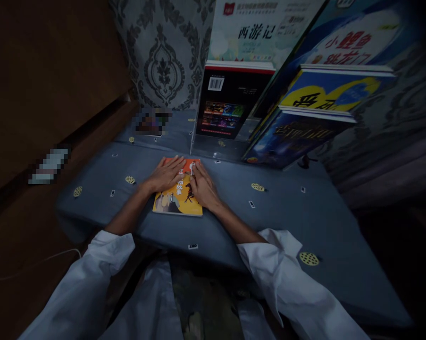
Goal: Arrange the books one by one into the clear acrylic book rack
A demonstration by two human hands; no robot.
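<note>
A closed book (179,203) with an orange and yellow illustrated cover lies flat on the cloth-covered table, near its front edge. My left hand (168,174) rests palm down across the cover's upper left part, fingers stretched out. On the cover's right side lies my right hand (204,186), also flat, its fingers pointing up toward the book's top edge. Between the two hands part of the white title shows; the rest of the cover's upper half is partly hidden under them. Neither hand grips the book.
Behind and to the right, a clear stand (216,147) holds upright books, among them a black book (230,101) and a dark blue book (301,137). A blurred-out item (152,123) lies at the table's back left. Brown wooden furniture (57,71) borders the left.
</note>
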